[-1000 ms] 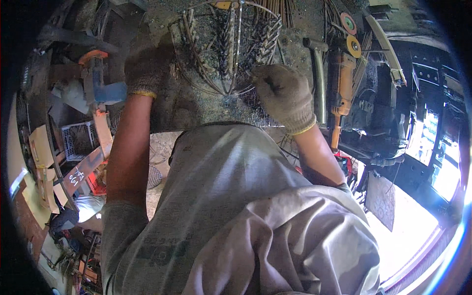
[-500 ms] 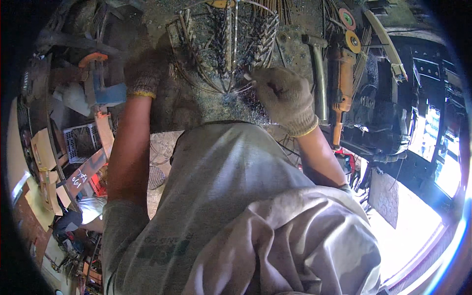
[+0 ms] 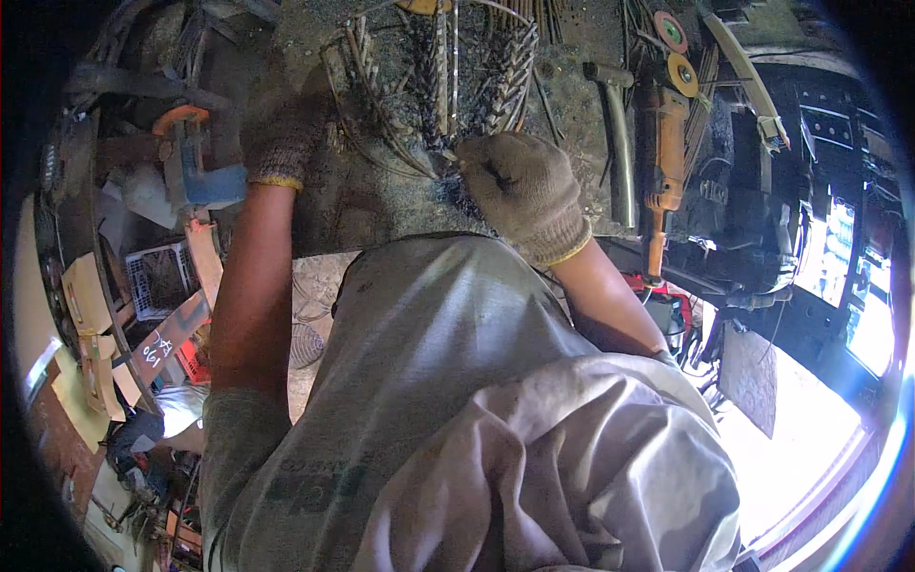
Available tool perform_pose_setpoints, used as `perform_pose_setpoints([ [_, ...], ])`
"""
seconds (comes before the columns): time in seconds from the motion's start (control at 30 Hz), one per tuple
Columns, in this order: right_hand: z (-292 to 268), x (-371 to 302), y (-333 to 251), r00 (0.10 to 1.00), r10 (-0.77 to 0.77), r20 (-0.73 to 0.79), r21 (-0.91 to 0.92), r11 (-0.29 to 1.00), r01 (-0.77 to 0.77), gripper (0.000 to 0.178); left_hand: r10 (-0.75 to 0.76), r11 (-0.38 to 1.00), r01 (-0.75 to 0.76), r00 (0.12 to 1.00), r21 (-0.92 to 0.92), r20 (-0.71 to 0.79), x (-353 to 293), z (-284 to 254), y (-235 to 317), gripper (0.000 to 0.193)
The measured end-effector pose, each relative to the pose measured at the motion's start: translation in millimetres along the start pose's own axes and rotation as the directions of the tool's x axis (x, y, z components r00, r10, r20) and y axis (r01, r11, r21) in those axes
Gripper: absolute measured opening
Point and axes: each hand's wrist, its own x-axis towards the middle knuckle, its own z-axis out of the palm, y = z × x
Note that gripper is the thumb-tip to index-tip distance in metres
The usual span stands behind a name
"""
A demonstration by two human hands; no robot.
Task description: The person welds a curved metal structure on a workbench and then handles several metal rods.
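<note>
A fan-shaped piece of twisted metal rods [image 3: 434, 81] lies on a rough metal workbench [image 3: 372, 205] in front of me. My right hand [image 3: 519, 191], in a grey knit glove, is closed around the point where the rods meet at the near end. My left hand [image 3: 286, 138], also gloved, rests on the bench by the left edge of the rod piece, pressing against its outer rod. Whether its fingers grip anything is hidden.
A hammer [image 3: 620, 143] and an orange angle grinder [image 3: 662, 162] lie on the bench to the right, with grinding discs [image 3: 679, 52] behind them. A blue and orange clamp tool [image 3: 195, 162] sits at the left. Cluttered floor with boxes lies lower left.
My right hand has moved left and down onto the junction of the rods and closed on it. My left hand has stayed by the left edge.
</note>
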Motion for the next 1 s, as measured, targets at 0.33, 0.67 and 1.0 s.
perform_pose_setpoints([
  [0.33, -2, -10, 2, 0.998, 0.033, -0.053, 0.095, 0.995, -0.028, 0.017, -0.082, 0.997, 0.081, 0.993, 0.019, 0.085, 1, 6, -8, 0.074],
  [0.67, -3, -14, 17, 0.996, 0.047, -0.079, 0.080, 0.996, -0.041, 0.017, -0.046, 0.999, 0.046, 0.998, -0.002, -0.050, 4, 10, -4, 0.076],
  [1.0, 4, -7, 10, 0.998, 0.034, -0.057, 0.059, 0.998, -0.030, 0.015, 0.066, 0.998, -0.066, 0.996, -0.004, -0.064, 5, 63, -59, 0.082],
])
